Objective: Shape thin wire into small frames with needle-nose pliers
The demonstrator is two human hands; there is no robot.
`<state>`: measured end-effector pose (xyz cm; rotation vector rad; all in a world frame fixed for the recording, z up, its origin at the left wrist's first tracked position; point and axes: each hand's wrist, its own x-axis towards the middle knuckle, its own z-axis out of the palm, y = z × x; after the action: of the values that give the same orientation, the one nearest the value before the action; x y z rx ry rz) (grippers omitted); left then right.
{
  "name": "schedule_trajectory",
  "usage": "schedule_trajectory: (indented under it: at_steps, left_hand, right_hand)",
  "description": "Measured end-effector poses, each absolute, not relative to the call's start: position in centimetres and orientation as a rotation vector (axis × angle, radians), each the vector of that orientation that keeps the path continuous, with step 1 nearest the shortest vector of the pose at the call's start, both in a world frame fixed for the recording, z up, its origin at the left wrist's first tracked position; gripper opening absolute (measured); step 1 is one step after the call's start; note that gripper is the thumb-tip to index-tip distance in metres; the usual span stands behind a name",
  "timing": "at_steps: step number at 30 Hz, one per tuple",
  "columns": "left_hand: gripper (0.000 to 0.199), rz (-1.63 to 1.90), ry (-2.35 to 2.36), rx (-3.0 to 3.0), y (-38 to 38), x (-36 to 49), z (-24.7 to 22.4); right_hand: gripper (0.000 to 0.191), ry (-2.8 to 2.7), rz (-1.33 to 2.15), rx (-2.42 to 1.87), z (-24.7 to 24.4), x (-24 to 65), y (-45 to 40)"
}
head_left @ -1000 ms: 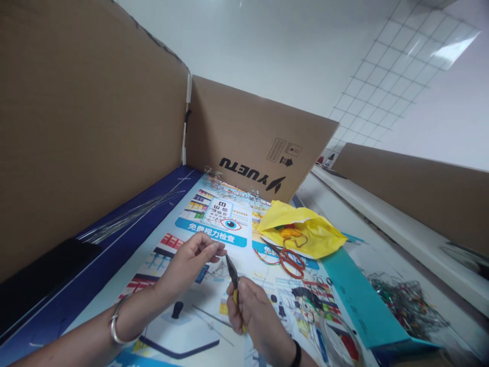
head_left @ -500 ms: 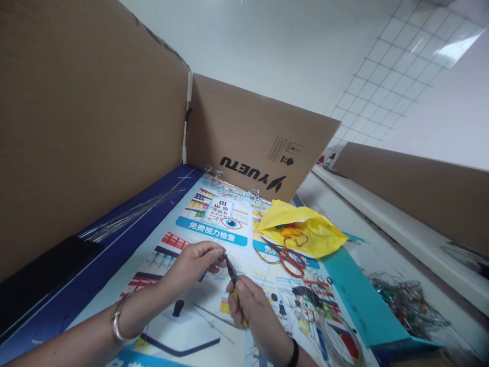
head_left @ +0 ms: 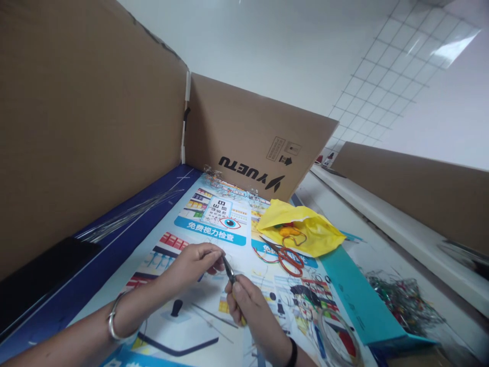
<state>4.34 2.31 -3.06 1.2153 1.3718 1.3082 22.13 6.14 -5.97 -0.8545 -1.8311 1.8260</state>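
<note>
Here, the pliers lie within the right hand, nose jutting past its fingers toward the left hand. Right fingers curled round the handles, gripping. Left thumb and forefinger pinched together right at the plier tip; anything between them too small to make out. Orange-handled scissors apart, by a yellow pouch.

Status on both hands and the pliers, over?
Right hand gripping pliers. Left hand pinched at their tips, anything held unclear. Scissors apart, not blocking.

Cardboard panel behind yellow bag
</note>
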Motion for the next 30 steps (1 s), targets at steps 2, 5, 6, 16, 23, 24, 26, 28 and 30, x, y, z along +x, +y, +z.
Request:
schedule_trajectory:
  at_steps: [2,5,6,16,23,24,26,28,30]
  left_hand:
    - [0.028,1.340,1.401,1.264,2.4,4.5,-3.7]
    - [0.026,1.401,1.467,1.352,2.3,4.8,-4.5]
    - [0.025,1.416,1.494,1.383,2.2,4.9,-4.7]
    - [0.021,1.473,1.719,1.834,1.7,4.8,-5.8]
    - [0.020,1.576,1.778,2.202,1.9,4.6,-6.6]
    - [0.019,1.571,1.795,2.239,1.9,4.6,-6.5]
    - [0.018,1.565,1.826,2.302,1.9,4.6,-6.4]
    - [0.019,1.558,1.851,2.349,1.8,4.6,-6.2]
    - [0.019,1.550,1.865,2.370,1.8,4.5,-6.1]
  right_hand:
    - [0.042,-1.808,1.857,-0.803,-6.1,22.1,6.1]
    - [0.039,-1.764,1.944,-0.730,-6.2,22.2,6.0]
    - [0.038,-1.740,1.979,-0.723,-6.2,22.2,5.9]
    - [0.033,-1.829,1.888,-0.777,-6.4,22.4,5.5]
    - [0.036,-1.947,1.739,-0.847,-6.2,22.3,5.4]
    - [0.037,-1.958,1.725,-0.859,-6.3,22.3,5.4]
    - [0.038,-1.978,1.698,-0.897,-6.3,22.3,5.3]
    - [0.038,-2.013,1.622,-0.937,-6.4,22.3,5.2]
    - [0.036,-2.067,1.492,-0.953,-6.5,22.3,5.2]
